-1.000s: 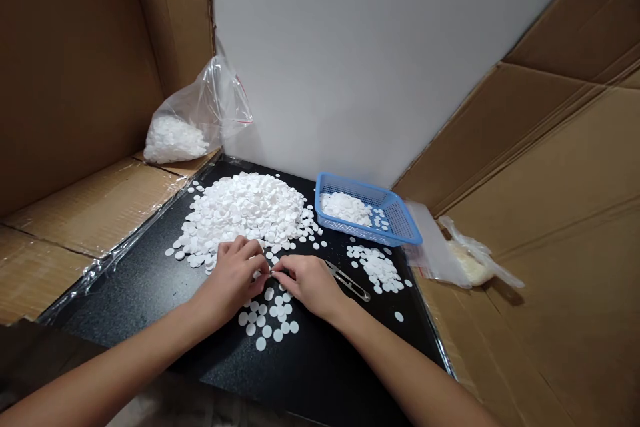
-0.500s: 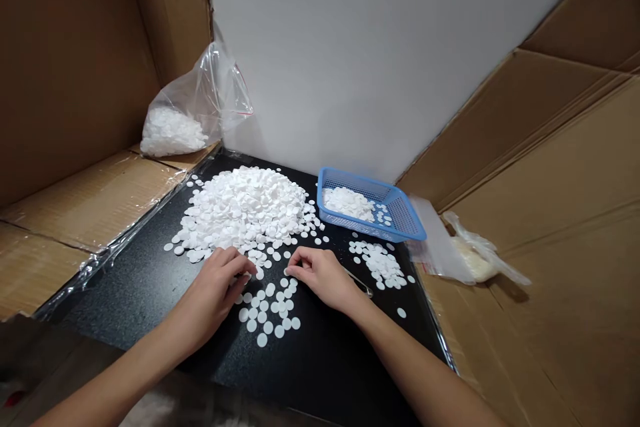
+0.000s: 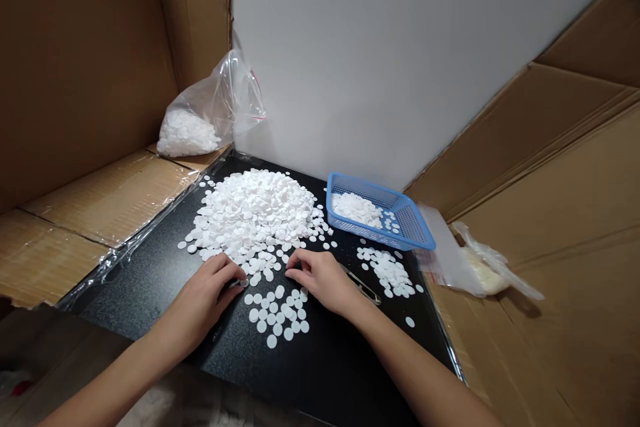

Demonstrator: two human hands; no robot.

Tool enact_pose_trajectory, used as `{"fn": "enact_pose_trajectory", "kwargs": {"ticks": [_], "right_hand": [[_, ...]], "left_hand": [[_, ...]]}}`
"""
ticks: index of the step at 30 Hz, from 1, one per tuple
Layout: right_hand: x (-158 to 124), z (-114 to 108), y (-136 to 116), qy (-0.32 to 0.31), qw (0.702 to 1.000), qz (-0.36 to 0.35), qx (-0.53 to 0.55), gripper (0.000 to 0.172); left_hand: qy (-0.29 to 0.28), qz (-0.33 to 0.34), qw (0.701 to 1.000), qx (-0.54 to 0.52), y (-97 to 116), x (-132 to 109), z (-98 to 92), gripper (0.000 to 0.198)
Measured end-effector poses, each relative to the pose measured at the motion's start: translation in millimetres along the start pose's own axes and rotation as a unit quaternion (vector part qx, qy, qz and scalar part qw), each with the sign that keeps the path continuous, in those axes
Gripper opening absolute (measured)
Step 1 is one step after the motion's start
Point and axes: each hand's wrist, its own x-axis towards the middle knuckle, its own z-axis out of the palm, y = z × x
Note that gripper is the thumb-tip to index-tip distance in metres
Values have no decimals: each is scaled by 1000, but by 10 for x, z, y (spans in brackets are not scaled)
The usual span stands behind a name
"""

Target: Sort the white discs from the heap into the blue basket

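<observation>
My left hand (image 3: 213,290) is closed in a pinch, with a small white round disc (image 3: 244,283) at the tips of thumb and forefinger. To its right, my right hand (image 3: 323,278) rests low over the black tabletop (image 3: 165,300). Its thumb and forefinger curl nearly together; whether a disc is between them I cannot make out. Just below and between the hands lies a loose group of white discs (image 3: 273,307), mostly flat and single. Beyond my fingers rises a large heap of the same discs (image 3: 260,210).
Behind my right hand is a blue mesh basket (image 3: 423,238) holding more discs. A smaller disc pile (image 3: 393,273) and metal tweezers (image 3: 367,290) lie right of that hand. A clear bag of discs (image 3: 187,133) stands back left. Cardboard (image 3: 550,213) and a plastic bag (image 3: 493,267) flank the right.
The whole view has shifted slightly. My left hand has drawn a little away from my right, and a disc now shows at its fingertips. The tweezers beside my right hand are more exposed.
</observation>
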Motion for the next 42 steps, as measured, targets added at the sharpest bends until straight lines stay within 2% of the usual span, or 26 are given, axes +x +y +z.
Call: {"fn": "enact_pose_trajectory", "kwargs": {"ticks": [7,9,11,16,20,24,28,31,34,36,38,39,41,42], "right_hand": [[107,165,-66,39,988,-80,-128,7],[102,154,-58,43,989,-89,-114,10],[88,123,-42,38,994,-69,-73,13],[39,-13,-32,-22,999,38,12,14],[19,-133,-39,-43,995,89,-10,16],[32,-227,13,-36,994,88,-51,14],[46,-319,71,-12,998,23,-51,18],[9,-434,118,-30,998,3,-46,18],[-93,-613,254,-43,998,36,-23,25],[-186,-748,422,14,996,91,7,25],[-284,-872,634,129,980,149,11,19],[-331,-924,744,168,970,176,0,14],[-419,-1006,943,201,954,211,-69,10],[-456,-1037,1019,194,951,208,-123,9]], "left_hand": [[-12,-6,1000,8,92,78,133,12],[-12,-6,1000,13,110,87,152,12],[-16,-6,1000,18,124,102,164,12],[-28,3,999,36,170,162,184,13],[-48,15,997,51,213,228,198,16],[-59,29,994,93,226,300,226,15],[-48,62,990,114,221,333,257,18],[-44,69,993,83,233,332,256,19],[-61,46,997,26,255,344,242,17],[-77,26,996,22,267,367,239,16],[-85,10,996,34,275,396,242,15],[-85,3,996,38,277,410,246,15],[-83,-7,996,38,278,431,255,14],[-81,-12,996,37,278,438,259,14]]}}
